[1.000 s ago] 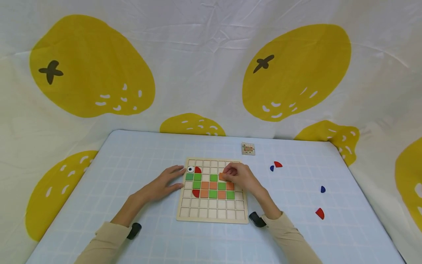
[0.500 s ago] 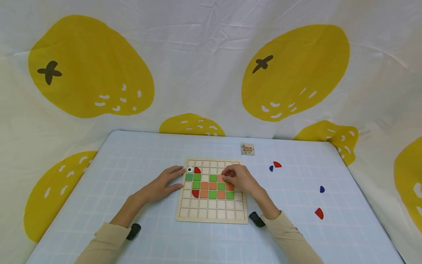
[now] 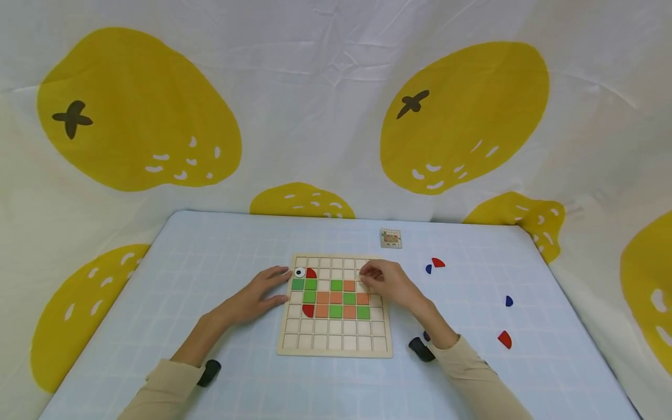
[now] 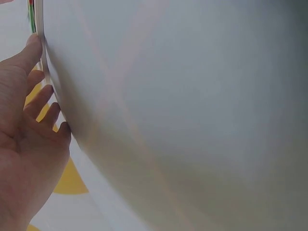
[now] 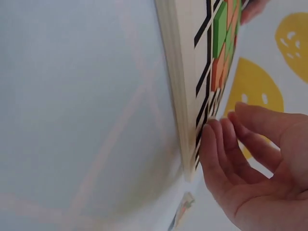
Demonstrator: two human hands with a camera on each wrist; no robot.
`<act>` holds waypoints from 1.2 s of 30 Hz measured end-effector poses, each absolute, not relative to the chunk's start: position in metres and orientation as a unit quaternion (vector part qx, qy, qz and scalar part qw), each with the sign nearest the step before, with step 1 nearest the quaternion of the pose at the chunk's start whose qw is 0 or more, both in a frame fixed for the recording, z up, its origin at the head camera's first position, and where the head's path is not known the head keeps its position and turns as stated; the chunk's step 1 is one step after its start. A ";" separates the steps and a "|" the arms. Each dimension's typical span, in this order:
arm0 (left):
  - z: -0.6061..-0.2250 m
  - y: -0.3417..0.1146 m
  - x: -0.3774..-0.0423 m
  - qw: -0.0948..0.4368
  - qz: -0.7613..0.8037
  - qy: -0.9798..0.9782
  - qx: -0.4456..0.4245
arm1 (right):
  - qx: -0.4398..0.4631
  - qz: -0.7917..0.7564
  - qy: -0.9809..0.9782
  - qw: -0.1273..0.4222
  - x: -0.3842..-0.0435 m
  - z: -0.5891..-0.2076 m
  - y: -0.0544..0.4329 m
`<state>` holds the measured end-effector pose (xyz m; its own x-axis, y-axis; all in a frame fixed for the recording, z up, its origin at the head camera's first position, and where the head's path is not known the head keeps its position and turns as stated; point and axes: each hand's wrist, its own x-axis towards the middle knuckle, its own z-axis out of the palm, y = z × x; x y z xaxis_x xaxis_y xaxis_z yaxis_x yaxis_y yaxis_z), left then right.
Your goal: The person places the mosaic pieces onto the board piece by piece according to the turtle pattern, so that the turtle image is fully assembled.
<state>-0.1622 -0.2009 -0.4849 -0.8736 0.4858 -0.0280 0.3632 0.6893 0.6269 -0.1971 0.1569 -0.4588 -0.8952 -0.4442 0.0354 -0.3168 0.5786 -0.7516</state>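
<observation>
A wooden grid board [image 3: 336, 353] lies before me, with green square tiles [image 3: 336, 311] and orange square tiles [image 3: 322, 298] in its cells. Two red quarter-round pieces and a round eye piece [image 3: 299, 272] sit near its left side. My left hand [image 3: 257, 297] rests at the board's left edge, fingers stretched out; the left wrist view shows its thumb [image 4: 32, 48] at the rim. Over the upper right cells is my right hand [image 3: 388, 283], loosely bent. In the right wrist view its fingers [image 5: 236, 149] stand apart from the thumb with nothing between them.
A small picture card [image 3: 391, 238] lies behind the board. To the right are red quarter-round pieces [image 3: 504, 339] and small blue pieces [image 3: 509, 301]. One blue piece [image 3: 426, 336] shows beside my right wrist. A curtain with yellow fruit prints [image 3: 142, 111] hangs behind the table.
My right hand lowered an orange tile into a cell in the row right of a green one, let go and drew back to the right. The left hand stays at the board's edge.
</observation>
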 end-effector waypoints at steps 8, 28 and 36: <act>-0.482 -0.202 -0.159 0.097 0.316 0.916 0.226 | -0.189 -0.396 0.898 0.044 -0.201 -0.461 0.178; -0.484 -0.202 -0.160 0.094 0.324 0.912 0.236 | -0.098 -0.368 0.924 -0.044 -0.204 -0.460 0.248; -0.484 -0.201 -0.161 0.098 0.325 0.911 0.235 | -0.061 -0.357 0.931 -0.044 -0.207 -0.463 0.273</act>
